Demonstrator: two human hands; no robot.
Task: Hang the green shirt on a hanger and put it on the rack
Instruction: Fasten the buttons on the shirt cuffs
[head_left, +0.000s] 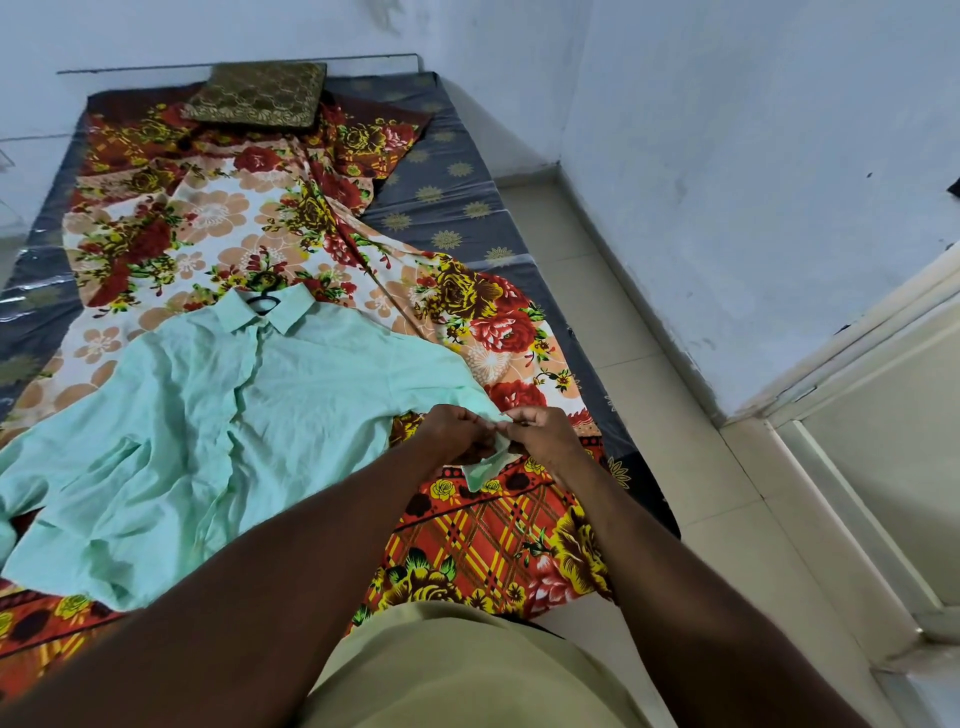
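Where the green shirt (171, 415) lies, floral bedsheet (208, 218) spreads.

Bare forearms (270, 597); a pale khaki garment (467, 675) (plain, smooth cloth).

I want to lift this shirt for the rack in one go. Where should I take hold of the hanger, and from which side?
Probably the black hook sticking out past the collar, reached from the pillow end. It is the hanger's only bare part; the rest is hidden under the flat green shirt.
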